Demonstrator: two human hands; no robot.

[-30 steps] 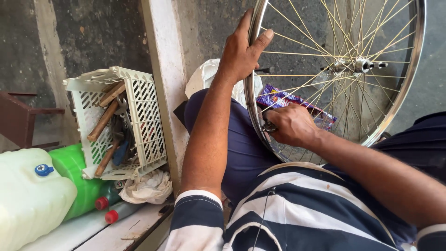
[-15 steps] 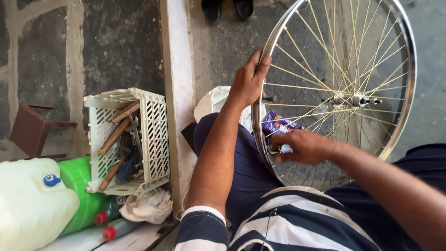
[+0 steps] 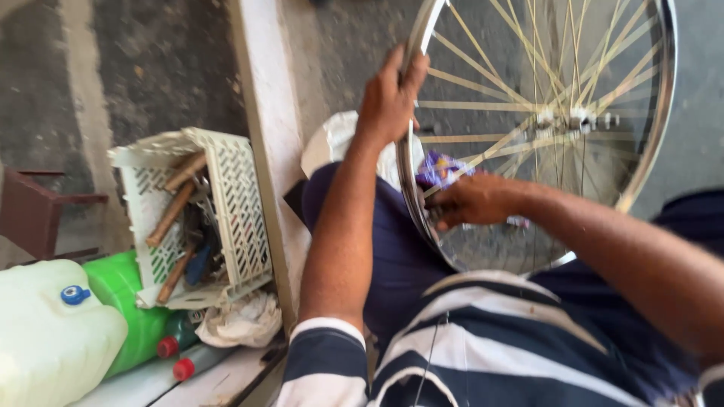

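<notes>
A spoked bicycle wheel (image 3: 648, 128) with a shiny metal rim stands upright on my lap, its hub at the upper right. My left hand (image 3: 390, 94) grips the rim at its upper left edge. My right hand (image 3: 471, 201) is at the lower left of the rim among the spokes, fingers closed; whether they pinch a spoke or a small tool is hidden. A purple wrapper (image 3: 441, 167) shows just behind that hand.
A white plastic crate (image 3: 241, 196) with wooden-handled tools stands at the left beside a pale concrete ledge (image 3: 260, 136). A white jug (image 3: 53, 332), a green bottle (image 3: 124, 301) and a crumpled rag (image 3: 241, 320) lie below it. A brown stool (image 3: 34, 215) is at far left.
The view has shifted and blurred. My left hand slid a little along the rim; my right hand stays at the lower rim, now covering more of the purple wrapper.
</notes>
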